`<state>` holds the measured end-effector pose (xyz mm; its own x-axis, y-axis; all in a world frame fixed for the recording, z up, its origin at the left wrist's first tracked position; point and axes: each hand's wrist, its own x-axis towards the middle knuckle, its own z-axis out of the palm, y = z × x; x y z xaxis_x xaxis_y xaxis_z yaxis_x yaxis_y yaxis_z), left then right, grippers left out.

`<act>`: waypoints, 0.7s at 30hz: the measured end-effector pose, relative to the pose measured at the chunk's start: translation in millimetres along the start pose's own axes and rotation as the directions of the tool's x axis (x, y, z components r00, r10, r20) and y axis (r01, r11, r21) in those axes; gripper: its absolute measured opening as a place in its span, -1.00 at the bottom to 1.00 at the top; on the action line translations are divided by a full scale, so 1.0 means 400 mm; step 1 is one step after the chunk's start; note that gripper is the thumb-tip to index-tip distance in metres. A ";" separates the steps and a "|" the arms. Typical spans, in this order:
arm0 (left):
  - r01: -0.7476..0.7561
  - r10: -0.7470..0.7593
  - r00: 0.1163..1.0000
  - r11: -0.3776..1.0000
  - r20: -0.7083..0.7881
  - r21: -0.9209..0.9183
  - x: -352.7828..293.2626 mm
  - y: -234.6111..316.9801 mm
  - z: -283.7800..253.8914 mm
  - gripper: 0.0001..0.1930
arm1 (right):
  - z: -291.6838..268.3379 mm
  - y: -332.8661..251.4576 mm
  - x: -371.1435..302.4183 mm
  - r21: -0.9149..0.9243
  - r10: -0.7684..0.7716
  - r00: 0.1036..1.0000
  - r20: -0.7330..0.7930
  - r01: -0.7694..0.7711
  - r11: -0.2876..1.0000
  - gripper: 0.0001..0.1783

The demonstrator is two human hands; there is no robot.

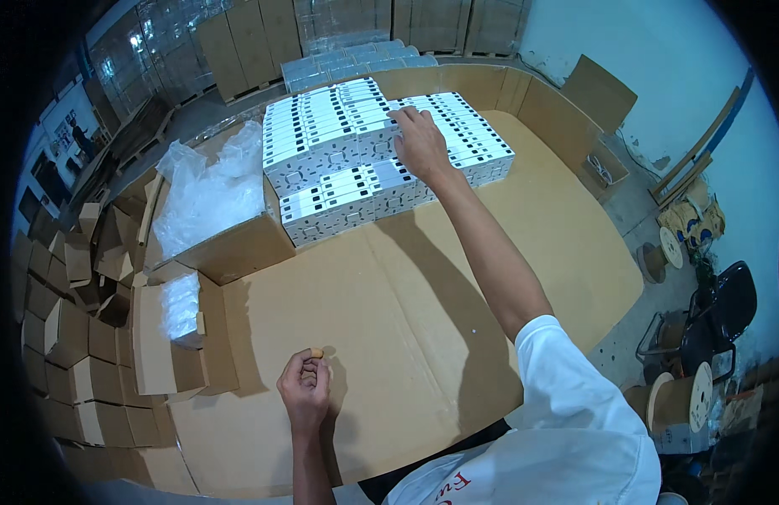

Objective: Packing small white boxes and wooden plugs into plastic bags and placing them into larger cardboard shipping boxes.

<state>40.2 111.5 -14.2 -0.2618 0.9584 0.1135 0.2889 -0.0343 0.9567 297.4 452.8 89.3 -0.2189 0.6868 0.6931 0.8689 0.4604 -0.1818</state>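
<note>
My right hand (421, 145) reaches far forward to the stacked white boxes (326, 139), which have dark square marks. Its fingers and thumb close around the edge of a box at the right end of the raised rows; the fingertips are partly hidden. Lower white boxes (334, 206) run along the near side and to the right. Close to me, my left hand (305, 391) hovers over the cardboard tabletop (381, 324) with its fingers curled in. A tan cover sits on one fingertip, and nothing shows in that hand.
Left of the stack, an open carton (238, 244) holds clear plastic bags (208, 198). A smaller carton (212, 337) nearer me contains a plastic-wrapped bundle (181, 307). Many brown boxes (99, 379) stand beyond the left edge. A black chair (726, 303) and cable spools (680, 400) are at right.
</note>
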 end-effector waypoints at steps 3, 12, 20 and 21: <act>-0.026 0.026 1.000 1.000 0.002 -0.005 0.000 -0.003 0.009 -0.87 | -0.019 0.013 -0.005 -0.027 -0.022 1.000 -0.014 0.022 0.999 -0.53; 0.010 -0.011 1.000 1.000 -0.025 -0.021 -0.045 -0.061 -0.058 -0.87 | -0.031 -0.076 -0.069 0.120 0.041 0.995 0.091 -0.051 0.991 -0.70; 0.036 -0.036 0.999 0.998 -0.005 0.043 -0.078 -0.122 -0.127 -0.84 | -0.134 -0.298 -0.312 0.440 -0.052 0.996 0.066 0.018 0.898 -0.68; 0.057 -0.056 0.998 0.998 0.029 -0.037 -0.087 -0.129 -0.145 -0.79 | -0.146 -0.356 -0.357 0.468 -0.048 0.992 0.119 -0.013 0.884 -0.67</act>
<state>-19.1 63.6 -51.9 -0.2505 0.9667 0.0521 0.2395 0.0098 0.9709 230.6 256.3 57.0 -0.3117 0.7259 0.6131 0.5632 0.6608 -0.4961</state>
